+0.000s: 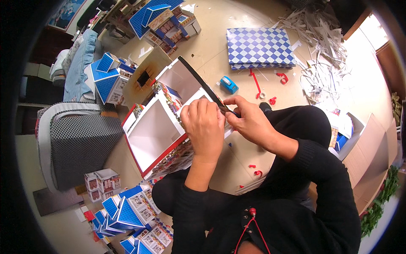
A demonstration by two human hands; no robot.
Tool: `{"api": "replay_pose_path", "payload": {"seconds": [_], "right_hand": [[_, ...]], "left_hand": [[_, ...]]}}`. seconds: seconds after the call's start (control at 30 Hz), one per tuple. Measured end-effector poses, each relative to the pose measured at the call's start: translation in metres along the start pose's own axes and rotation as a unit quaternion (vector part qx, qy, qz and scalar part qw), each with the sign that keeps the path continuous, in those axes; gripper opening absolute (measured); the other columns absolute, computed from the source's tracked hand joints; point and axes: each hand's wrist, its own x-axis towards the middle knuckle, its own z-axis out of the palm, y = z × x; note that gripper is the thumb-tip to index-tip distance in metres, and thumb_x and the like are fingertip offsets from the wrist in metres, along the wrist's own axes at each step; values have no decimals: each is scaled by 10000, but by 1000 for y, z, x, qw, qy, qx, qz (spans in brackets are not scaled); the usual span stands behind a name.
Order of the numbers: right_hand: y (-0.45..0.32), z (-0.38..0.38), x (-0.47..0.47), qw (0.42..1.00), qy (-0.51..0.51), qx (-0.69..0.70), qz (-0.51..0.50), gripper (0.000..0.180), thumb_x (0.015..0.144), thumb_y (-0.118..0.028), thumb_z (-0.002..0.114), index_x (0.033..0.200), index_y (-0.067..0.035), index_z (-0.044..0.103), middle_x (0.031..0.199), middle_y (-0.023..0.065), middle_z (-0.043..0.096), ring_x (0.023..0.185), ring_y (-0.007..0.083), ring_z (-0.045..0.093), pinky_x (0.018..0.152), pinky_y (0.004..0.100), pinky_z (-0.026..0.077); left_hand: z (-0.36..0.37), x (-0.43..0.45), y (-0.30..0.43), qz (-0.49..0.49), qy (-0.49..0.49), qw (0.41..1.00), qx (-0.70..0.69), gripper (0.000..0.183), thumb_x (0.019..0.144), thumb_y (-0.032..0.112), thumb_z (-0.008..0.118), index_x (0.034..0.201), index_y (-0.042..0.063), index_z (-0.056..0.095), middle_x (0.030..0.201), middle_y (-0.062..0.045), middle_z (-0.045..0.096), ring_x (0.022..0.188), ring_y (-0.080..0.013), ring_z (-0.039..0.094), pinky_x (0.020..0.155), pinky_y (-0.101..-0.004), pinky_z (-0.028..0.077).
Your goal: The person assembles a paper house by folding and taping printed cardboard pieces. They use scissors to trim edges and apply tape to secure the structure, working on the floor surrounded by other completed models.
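Observation:
A printed paperboard house model (155,127), open at the top with white inner compartments, is tilted in front of my knees. My left hand (203,123) grips its near right part, the fingers bent over the white wall edge. Close beside it, my right hand (253,122) holds a small dark-handled tool (234,113), its metal part against the model's black edge strip. The fingers hide most of the tool, so its exact kind cannot be told. Red trim (165,156) runs along the model's lower left edge.
Blue-roofed paperboard houses (133,212) stand at lower left, with others at upper left. A blue tape dispenser (229,84) and a blue-and-white checked stack (260,47) lie on the floor. White paper strips (320,47) are heaped behind. A mesh chair (82,149) is left, a cardboard box (368,158) right.

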Motion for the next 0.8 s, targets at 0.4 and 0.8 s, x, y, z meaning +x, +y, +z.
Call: {"api": "replay_pose_path", "payload": {"seconds": [0.4, 0.8], "right_hand": [[6, -1, 3, 1000, -12, 6, 26, 354, 883, -192, 607, 1177, 5, 576, 802, 271, 667, 772, 416, 674, 715, 468, 516], [11, 0, 2, 998, -12, 43, 33, 364, 879, -188, 623, 1185, 3, 574, 815, 273, 664, 780, 410, 674, 719, 464, 515]], "left_hand": [[14, 2, -14, -74, -57, 992, -87, 168, 709, 116, 724, 756, 111, 563, 802, -38, 545, 866, -261, 535, 826, -401, 388], [22, -3, -19, -168, -84, 962, -196, 109, 716, 106, 672, 759, 90, 574, 800, -43, 526, 869, -263, 515, 886, -396, 377]]}}
